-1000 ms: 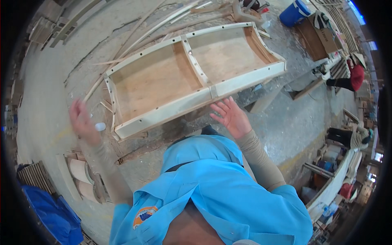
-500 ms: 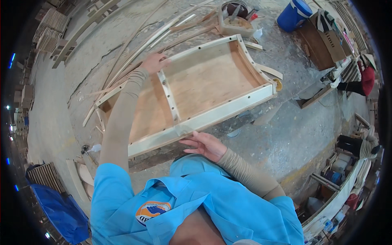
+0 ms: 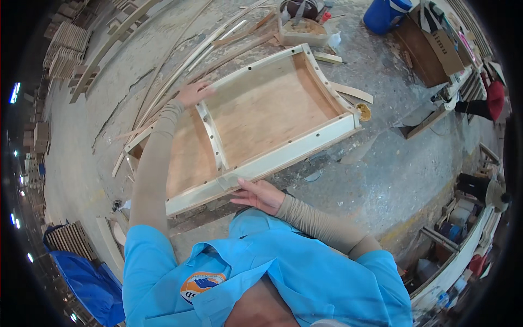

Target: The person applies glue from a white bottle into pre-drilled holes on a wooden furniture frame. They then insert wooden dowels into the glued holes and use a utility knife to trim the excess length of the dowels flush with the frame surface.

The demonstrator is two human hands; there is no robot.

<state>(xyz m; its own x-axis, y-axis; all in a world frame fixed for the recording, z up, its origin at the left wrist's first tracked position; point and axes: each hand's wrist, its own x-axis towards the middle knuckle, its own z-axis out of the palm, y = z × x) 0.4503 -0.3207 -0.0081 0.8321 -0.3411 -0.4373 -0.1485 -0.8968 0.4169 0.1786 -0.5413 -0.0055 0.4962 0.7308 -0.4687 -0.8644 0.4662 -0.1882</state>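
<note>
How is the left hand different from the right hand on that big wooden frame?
The left hand is stretched out to the far rail of the wooden frame, while the right hand sits at the near rail, close to the body. The left arm is almost straight; the right arm is bent at the elbow. Both hands are bare, wear tan sleeves, and touch the same frame.

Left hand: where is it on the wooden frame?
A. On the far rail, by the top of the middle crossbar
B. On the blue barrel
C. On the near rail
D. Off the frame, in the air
A: the left hand rests on the far rail of the frame, where the crossbar meets it; the right hand is at the near rail.
</note>
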